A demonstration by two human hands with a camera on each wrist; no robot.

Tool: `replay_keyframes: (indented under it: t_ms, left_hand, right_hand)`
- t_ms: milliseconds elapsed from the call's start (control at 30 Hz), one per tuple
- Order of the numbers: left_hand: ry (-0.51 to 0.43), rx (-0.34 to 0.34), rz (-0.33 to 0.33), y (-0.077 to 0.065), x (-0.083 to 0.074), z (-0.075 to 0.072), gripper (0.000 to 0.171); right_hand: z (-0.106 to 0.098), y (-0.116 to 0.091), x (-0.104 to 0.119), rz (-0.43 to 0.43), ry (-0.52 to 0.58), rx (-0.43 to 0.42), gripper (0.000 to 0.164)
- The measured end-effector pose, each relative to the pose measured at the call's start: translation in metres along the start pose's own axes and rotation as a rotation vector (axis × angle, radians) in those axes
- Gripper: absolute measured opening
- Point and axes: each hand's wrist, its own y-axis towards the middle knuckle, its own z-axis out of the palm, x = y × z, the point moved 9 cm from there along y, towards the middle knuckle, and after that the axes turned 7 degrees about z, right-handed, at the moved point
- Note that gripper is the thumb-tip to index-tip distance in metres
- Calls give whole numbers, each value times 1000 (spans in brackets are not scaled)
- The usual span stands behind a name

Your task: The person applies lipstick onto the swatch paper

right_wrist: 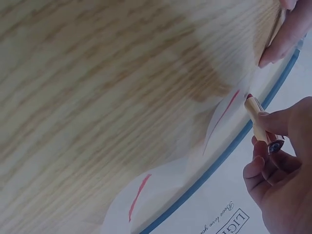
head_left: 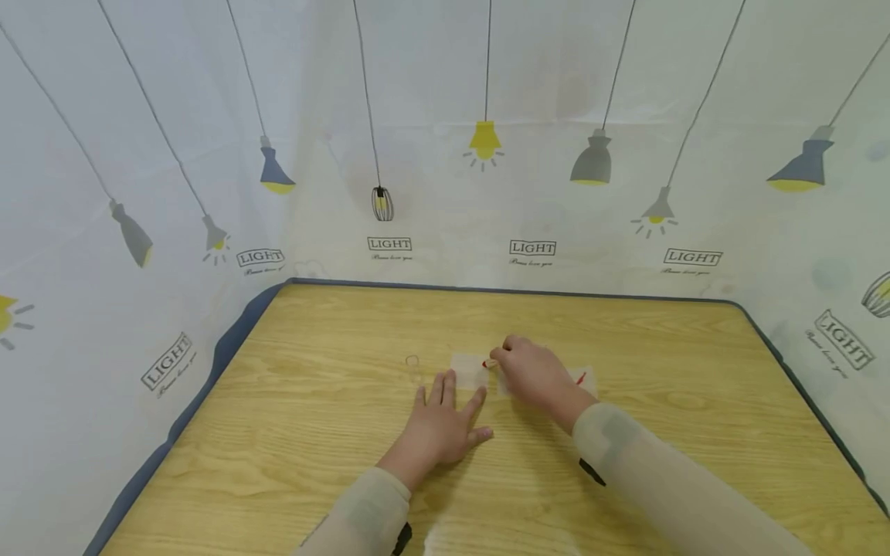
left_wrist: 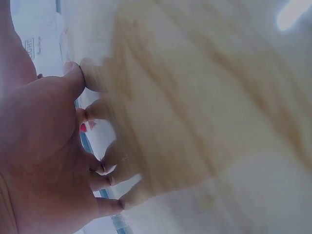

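My left hand (head_left: 439,428) lies palm down on the wooden table (head_left: 313,401), fingers spread, with its fingertips at the near edge of a small white paper piece (head_left: 464,367). My right hand (head_left: 535,374) pinches a short red-tipped stick (right_wrist: 257,117) between thumb and fingers. The stick is pale with a darker end, and its tip points at that paper's right side. Another white paper piece (head_left: 589,380) with a red stroke shows beyond my right hand. In the right wrist view, two red strokes (right_wrist: 140,197) stand on white paper.
A faint thin outlined shape (head_left: 412,369) is on the table left of the papers. A pale curtain (head_left: 445,193) printed with hanging lamps surrounds the table's back and sides. A dark blue edge (head_left: 514,291) borders the tabletop.
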Motion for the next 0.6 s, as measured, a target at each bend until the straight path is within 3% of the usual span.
replay_keyframes:
  t_ms: [433,600]
  left_hand:
    - [4,27,-8,11,7,12,77]
    - [24,20,-7,1,0,1,76]
  right_hand:
    - [1,-3,11,-22,13,24,28]
    - [4,-5,16,-11,8,81,29]
